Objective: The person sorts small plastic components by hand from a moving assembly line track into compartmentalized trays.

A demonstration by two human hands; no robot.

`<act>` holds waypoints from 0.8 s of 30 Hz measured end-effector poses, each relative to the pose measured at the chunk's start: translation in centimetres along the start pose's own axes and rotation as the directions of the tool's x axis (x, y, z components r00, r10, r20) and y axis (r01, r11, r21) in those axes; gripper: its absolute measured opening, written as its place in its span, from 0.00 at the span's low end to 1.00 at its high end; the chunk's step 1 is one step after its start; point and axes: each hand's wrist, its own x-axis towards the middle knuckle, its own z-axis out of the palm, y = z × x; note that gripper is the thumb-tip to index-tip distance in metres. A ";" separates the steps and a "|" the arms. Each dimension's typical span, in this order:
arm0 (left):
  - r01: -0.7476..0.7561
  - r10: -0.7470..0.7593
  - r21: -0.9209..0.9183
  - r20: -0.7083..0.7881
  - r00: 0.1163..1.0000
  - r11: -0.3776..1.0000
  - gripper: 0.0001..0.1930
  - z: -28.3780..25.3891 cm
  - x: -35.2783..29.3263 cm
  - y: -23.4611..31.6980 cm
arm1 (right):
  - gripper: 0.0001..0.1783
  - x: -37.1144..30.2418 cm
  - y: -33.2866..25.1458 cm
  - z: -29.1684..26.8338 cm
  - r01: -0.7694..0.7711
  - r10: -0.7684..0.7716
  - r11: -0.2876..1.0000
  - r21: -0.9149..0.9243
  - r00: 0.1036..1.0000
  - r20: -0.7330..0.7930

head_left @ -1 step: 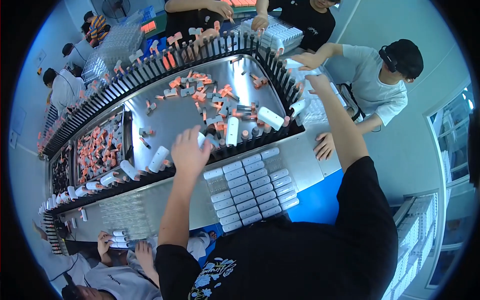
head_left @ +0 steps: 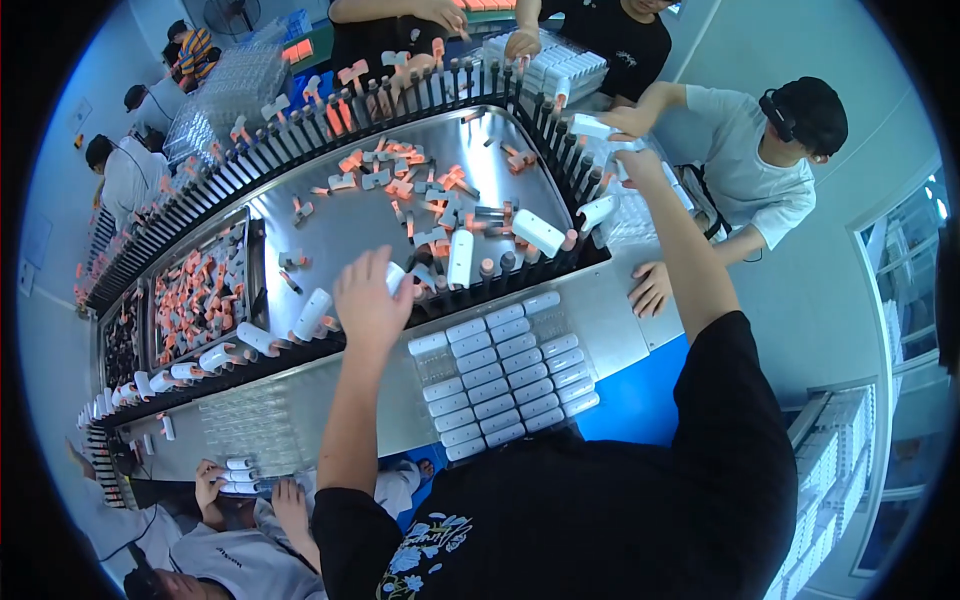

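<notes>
My left hand is over the near row of pegs, thumb and fingers around a white rounded casing. At the right-hand corner, my right hand reaches past the pegs with curled fingers; what they grip is unclear. Just beyond it a co-worker's hand holds another white casing. More white casings stand tilted on the pegs between my hands, one upright and one slanted. Below my arms lies a clear tray with rows of white casings.
Black pegs ring a metal tray strewn with orange and grey parts. A second bin holds more. Co-workers stand across and to the right; another sits lower left beside clear empty-looking trays. A blue surface shows at right.
The near row of casings has shifted slightly left, and the far row's parts slightly right. My left hand has moved a little left; the right has barely moved.
</notes>
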 end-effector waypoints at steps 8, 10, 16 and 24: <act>-0.105 0.068 -0.472 -0.095 0.993 0.875 0.19 0.5 -13.9 2.7 | 0.37 -6.3 -3.4 -1.8 0.145 0.006 0.941 -0.306 0.896 0.444; 0.021 0.062 -0.538 0.136 0.989 0.843 0.18 3.3 -16.3 3.6 | 0.38 -7.8 -3.6 -1.7 0.141 0.013 0.940 -0.310 0.895 0.446; 0.114 -0.007 -0.242 0.404 0.915 0.963 0.16 6.9 -19.9 2.6 | 0.33 -14.1 -3.1 0.5 0.556 -0.329 0.721 -0.413 0.800 0.502; 0.116 -0.058 -0.247 0.232 0.971 0.962 0.15 7.8 -16.8 0.4 | 0.35 -23.6 1.4 6.1 0.681 -0.690 0.713 -0.165 0.723 0.004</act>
